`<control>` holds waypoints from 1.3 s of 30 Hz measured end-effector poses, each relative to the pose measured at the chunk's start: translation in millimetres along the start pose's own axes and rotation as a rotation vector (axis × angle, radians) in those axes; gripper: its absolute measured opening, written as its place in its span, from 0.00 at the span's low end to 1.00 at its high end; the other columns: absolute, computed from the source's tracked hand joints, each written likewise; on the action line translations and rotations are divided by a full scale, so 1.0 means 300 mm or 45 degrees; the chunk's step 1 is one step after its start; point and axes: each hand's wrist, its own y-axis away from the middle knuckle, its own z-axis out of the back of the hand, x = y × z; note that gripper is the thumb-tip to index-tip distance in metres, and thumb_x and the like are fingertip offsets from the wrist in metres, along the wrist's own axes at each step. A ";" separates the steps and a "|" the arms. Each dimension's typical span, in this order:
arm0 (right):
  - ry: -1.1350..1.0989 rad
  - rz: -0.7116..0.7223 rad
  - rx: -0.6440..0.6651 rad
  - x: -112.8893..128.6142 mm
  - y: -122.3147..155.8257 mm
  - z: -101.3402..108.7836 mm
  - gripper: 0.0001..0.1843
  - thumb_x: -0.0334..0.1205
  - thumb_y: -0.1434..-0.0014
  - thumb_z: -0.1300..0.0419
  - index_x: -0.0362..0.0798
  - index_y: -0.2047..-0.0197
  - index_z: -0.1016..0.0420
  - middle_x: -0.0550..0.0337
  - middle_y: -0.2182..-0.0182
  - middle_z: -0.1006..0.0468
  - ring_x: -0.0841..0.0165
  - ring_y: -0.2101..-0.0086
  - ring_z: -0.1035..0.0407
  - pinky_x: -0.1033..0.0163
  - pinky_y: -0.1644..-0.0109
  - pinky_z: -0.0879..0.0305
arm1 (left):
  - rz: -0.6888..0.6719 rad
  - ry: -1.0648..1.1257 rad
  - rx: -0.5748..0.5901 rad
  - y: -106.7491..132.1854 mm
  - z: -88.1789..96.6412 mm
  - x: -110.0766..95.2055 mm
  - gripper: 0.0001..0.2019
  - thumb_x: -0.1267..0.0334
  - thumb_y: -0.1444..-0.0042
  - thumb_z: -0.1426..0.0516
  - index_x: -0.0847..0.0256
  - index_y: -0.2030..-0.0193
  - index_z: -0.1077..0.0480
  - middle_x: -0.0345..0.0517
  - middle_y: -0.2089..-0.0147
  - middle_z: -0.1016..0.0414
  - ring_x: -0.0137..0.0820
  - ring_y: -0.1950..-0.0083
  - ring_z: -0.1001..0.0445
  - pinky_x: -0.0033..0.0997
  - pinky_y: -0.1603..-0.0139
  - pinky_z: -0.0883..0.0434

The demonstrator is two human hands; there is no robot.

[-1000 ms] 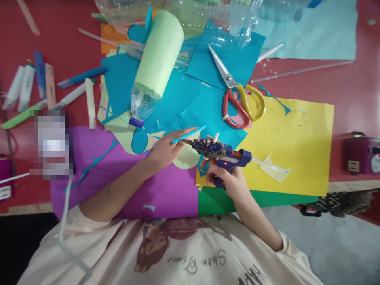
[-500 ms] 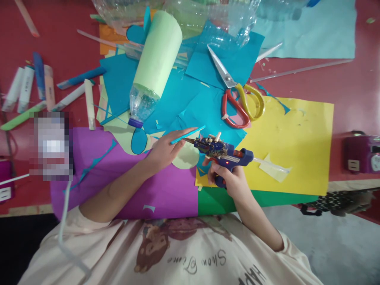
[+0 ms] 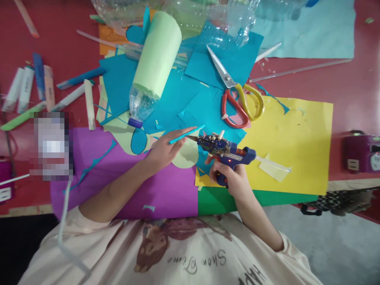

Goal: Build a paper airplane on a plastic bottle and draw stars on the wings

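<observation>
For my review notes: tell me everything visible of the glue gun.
The glue gun is dark blue, apparently plastic, its front crusted with pale, stringy residue. Its narrow, dark nozzle points toward the blue piece in the left hand; whether they touch is unclear. A small red light glows on its side. A translucent stick juts from the rear. The right hand grips its handle.

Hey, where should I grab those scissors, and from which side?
Probably best to take the scissors by the red loop and yellow loop, coming from the near side: they lie flat with both loops toward you and the blades pointing away and to the left. Your right hand looks nearer, but it holds the glue gun.
</observation>
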 end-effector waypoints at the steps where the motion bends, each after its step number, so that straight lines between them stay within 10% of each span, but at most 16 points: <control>1: -0.005 0.000 -0.007 0.001 -0.001 0.000 0.10 0.44 0.56 0.37 0.46 0.77 0.29 0.63 0.82 0.26 0.74 0.86 0.35 0.68 0.82 0.42 | 0.006 -0.001 -0.004 0.000 0.000 0.000 0.31 0.40 0.34 0.61 0.57 0.40 0.32 0.45 0.40 0.28 0.36 0.40 0.30 0.30 0.40 0.33; 39: 0.037 0.063 -0.109 -0.002 -0.004 0.032 0.12 0.44 0.53 0.39 0.50 0.78 0.37 0.65 0.82 0.27 0.73 0.85 0.36 0.66 0.81 0.40 | -0.055 -0.026 -0.017 0.004 0.001 0.007 0.29 0.42 0.33 0.60 0.56 0.40 0.32 0.44 0.40 0.29 0.35 0.39 0.30 0.31 0.39 0.33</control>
